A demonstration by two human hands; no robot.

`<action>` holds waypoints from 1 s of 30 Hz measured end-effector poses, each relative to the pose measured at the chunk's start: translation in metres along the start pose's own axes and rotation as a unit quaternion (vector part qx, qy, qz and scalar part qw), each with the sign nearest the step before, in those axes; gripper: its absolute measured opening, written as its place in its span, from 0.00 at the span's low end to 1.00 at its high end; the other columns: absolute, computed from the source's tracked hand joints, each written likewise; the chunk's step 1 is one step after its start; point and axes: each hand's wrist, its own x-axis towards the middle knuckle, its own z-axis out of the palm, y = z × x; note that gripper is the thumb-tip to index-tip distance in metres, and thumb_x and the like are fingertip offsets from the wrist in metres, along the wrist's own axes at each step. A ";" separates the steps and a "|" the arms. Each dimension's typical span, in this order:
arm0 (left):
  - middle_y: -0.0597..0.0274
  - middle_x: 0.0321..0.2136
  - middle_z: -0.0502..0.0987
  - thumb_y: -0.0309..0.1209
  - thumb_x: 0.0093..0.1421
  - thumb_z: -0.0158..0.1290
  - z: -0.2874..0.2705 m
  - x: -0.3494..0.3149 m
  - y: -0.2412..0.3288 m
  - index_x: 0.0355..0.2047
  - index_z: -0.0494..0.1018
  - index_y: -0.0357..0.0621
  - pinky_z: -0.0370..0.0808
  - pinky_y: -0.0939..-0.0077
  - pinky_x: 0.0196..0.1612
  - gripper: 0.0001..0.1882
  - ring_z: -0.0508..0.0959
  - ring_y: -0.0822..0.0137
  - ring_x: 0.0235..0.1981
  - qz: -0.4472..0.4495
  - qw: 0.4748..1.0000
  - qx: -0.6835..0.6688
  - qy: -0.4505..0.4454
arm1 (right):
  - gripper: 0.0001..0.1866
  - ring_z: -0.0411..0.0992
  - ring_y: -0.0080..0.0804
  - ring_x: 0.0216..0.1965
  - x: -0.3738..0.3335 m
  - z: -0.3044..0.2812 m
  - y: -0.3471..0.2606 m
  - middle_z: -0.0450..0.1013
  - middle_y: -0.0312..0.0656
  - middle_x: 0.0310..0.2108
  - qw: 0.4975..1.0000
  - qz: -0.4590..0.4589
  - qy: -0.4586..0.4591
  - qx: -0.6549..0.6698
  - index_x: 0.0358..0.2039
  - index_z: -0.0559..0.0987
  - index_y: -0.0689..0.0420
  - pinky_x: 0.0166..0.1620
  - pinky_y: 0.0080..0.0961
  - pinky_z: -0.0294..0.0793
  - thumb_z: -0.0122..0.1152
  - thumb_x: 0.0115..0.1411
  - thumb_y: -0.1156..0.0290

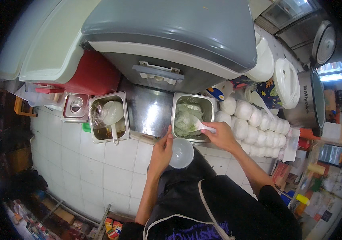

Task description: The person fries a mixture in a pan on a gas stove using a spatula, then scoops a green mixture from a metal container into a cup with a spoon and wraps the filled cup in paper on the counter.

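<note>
My left hand (pixel 162 151) grips a whitish, translucent round bowl (pixel 182 154) by its left side. The bowl is held just in front of a steel food pan (pixel 207 139). In my right hand (pixel 222 137) is a white serving spoon (pixel 199 125), its head down in the pan. Pale green, wet-looking shreds or pulp (pixel 184 120) fill much of that pan; I cannot make out exactly what they are. The bowl looks empty.
A second steel pan (pixel 126 116) with a white ladle (pixel 114 114) stands to the left, beside a lidded steel container (pixel 76 107). A large grey cooler box (pixel 167 36) rises behind. At right are stacked white wrapped bundles (pixel 255 120) and a big steel pot (pixel 303 96).
</note>
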 end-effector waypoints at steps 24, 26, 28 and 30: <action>0.53 0.49 0.82 0.43 0.77 0.41 -0.003 0.001 0.012 0.71 0.62 0.43 0.71 0.76 0.55 0.28 0.76 0.73 0.47 -0.015 0.999 0.052 -0.005 | 0.19 0.80 0.51 0.42 0.030 0.015 0.006 0.82 0.53 0.41 0.997 -0.077 0.004 -0.005 0.46 0.86 0.57 0.47 0.41 0.78 0.67 0.60 0.59; 0.52 0.50 0.82 0.43 0.77 0.41 -0.004 0.001 0.009 0.71 0.62 0.43 0.70 0.75 0.56 0.28 0.76 0.72 0.48 0.007 0.999 0.042 0.006 | 0.20 0.80 0.50 0.43 0.028 0.016 0.015 0.81 0.53 0.44 0.996 -0.077 0.006 0.039 0.47 0.85 0.57 0.48 0.40 0.78 0.67 0.60 0.57; 0.51 0.51 0.82 0.43 0.77 0.41 -0.004 0.000 0.004 0.71 0.61 0.42 0.70 0.75 0.57 0.28 0.76 0.71 0.49 0.031 0.999 0.028 0.008 | 0.22 0.81 0.50 0.45 0.024 0.017 0.023 0.81 0.54 0.45 0.994 -0.073 0.009 0.077 0.48 0.85 0.59 0.50 0.37 0.78 0.68 0.60 0.56; 0.51 0.53 0.81 0.44 0.77 0.41 -0.003 0.000 0.001 0.71 0.61 0.42 0.70 0.74 0.58 0.28 0.77 0.70 0.51 0.001 0.999 0.051 0.007 | 0.20 0.81 0.39 0.44 0.019 0.015 0.027 0.83 0.52 0.44 0.993 -0.072 0.001 0.098 0.50 0.83 0.62 0.49 0.32 0.77 0.68 0.62 0.62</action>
